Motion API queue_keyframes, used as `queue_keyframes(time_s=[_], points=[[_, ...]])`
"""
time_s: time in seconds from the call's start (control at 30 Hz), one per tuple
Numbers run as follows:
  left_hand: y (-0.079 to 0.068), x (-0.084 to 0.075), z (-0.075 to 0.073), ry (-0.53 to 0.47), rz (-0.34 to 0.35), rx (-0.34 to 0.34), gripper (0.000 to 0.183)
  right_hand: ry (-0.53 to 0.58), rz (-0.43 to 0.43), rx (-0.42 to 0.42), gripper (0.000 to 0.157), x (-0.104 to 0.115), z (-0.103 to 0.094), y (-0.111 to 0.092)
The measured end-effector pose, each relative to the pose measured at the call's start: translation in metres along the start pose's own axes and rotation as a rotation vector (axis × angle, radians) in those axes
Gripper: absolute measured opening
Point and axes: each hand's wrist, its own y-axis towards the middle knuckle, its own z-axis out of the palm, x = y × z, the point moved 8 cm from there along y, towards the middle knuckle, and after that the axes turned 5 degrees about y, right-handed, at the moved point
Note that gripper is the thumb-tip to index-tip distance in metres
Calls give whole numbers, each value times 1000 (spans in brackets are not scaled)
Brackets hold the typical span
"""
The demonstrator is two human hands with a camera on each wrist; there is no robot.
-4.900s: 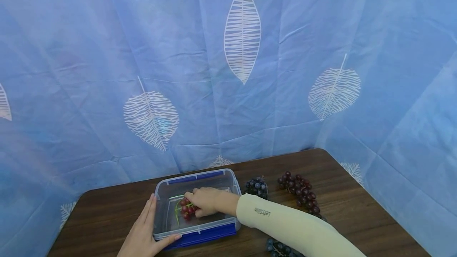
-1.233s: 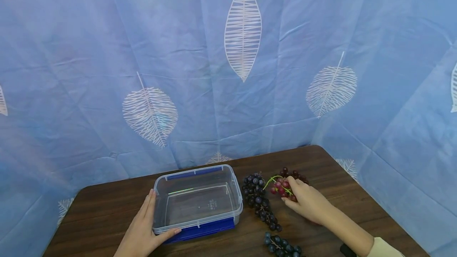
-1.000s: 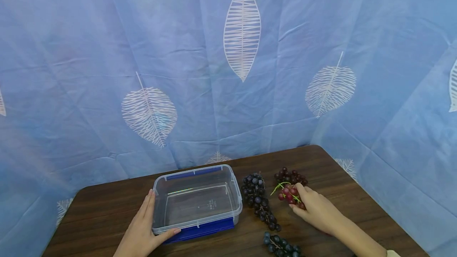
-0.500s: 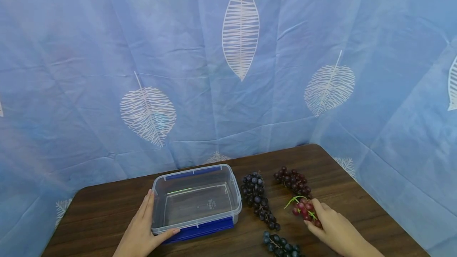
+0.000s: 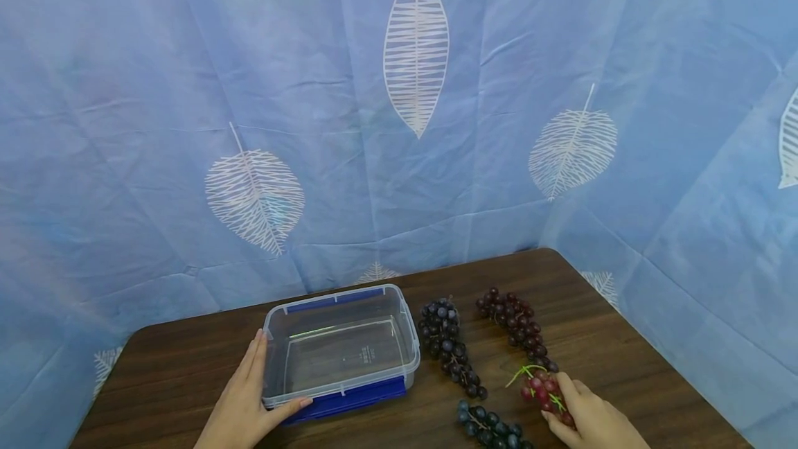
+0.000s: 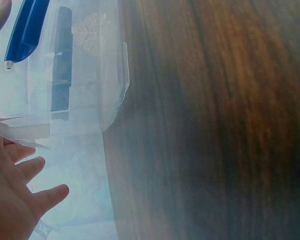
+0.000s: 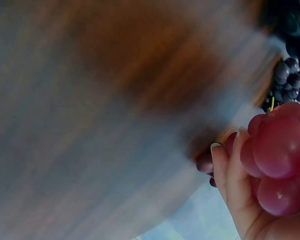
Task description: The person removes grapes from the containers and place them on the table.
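Note:
At the right of the table my right hand [image 5: 595,416] grips a bunch of red grapes [image 5: 541,391] with a green stem. Up close in the right wrist view, my fingers [image 7: 233,175] curl round the red grapes [image 7: 281,145]. My left hand [image 5: 244,395] rests against the left side of a clear plastic container [image 5: 341,389], thumb along its front rim. In the left wrist view the left hand's fingers [image 6: 32,167] are spread and fairly straight beside the container's corner [image 6: 85,107]. The container has blue clips, no lid on top, and nothing inside.
Black grapes [image 5: 445,345] lie just right of the container. Dark blue grapes [image 5: 492,428] lie at the front edge of view. A dark red bunch [image 5: 514,321] lies farther back, its near end by the held grapes. A blue curtain [image 5: 349,123] hangs behind the wooden table [image 5: 168,380].
My right hand has taken the red grapes out of the container, over to the right, then nearer along the dark red bunch. My left hand has stayed at the container.

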Motion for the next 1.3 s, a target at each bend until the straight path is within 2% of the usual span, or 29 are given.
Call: queue_keyframes(time_s=[0.2, 0.4, 0.57, 0.77, 0.97, 1.07, 1.13, 1.2, 1.3], points=[[0, -1, -1, 6, 4, 0, 130, -33, 3, -40, 63, -5, 9, -6], [0, 1, -1, 7, 5, -3, 130, -78, -26, -101, 42, -4, 9, -4], [-1, 3, -1, 4, 6, -11, 129, -173, -31, -127, 49, -3, 9, -1], [-6, 2, 1, -11, 4, -18, 128, -201, -25, -172, 50, -6, 12, -2], [-9, 0, 2, -14, -3, -28, 129, -260, -16, -298, 50, -7, 13, -9], [-12, 0, 2, -5, -12, -34, 130, -293, -40, -386, 52, -5, 14, -13], [-13, 0, 2, 3, -20, -33, 131, -302, -31, -413, 52, -5, 14, -15], [-14, 1, 3, 8, -38, -17, 131, -284, -5, -400, 51, -7, 14, -15], [-14, 2, 5, 24, -56, 5, 131, -238, 46, -328, 52, -11, 17, -12]])
